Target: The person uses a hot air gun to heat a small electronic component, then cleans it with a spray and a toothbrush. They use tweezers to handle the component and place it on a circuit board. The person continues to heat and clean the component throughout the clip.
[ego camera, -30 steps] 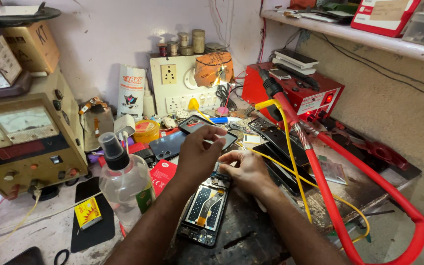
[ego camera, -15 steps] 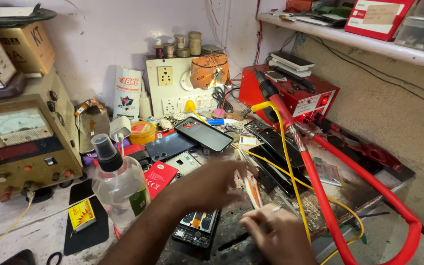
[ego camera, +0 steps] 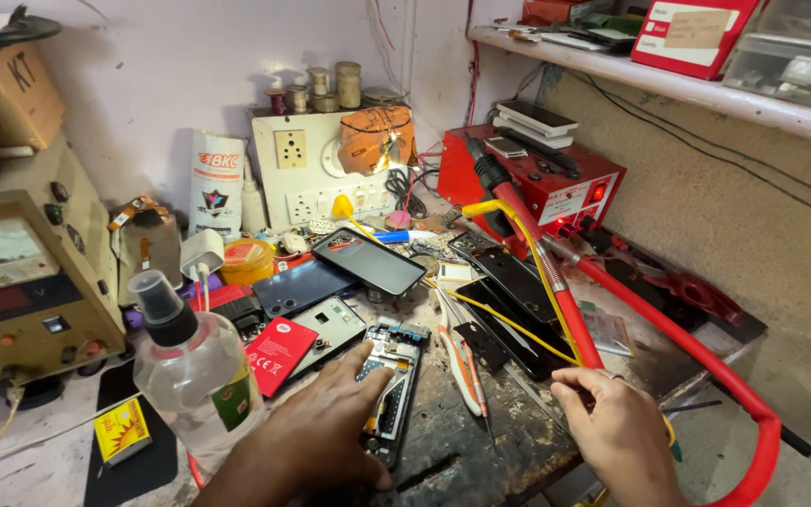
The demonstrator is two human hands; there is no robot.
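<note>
The left hand (ego camera: 326,427) lies flat, fingers spread, low in the middle of the frame, pressing down on the opened phone (ego camera: 391,392), likely to keep it from sliding. The right hand (ego camera: 617,432), at the lower right, is curled around the red hose (ego camera: 574,324), gripping it. A spray bottle (ego camera: 190,361) stands to the left. A moment ago both hands were moving fast and looked blurry; now they look sharp.

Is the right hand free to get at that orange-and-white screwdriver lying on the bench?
Probably yes. The right hand rests on the bench edge, with the screwdriver just to its left and nothing lying between them. The left hand is on the opened phone.
</note>
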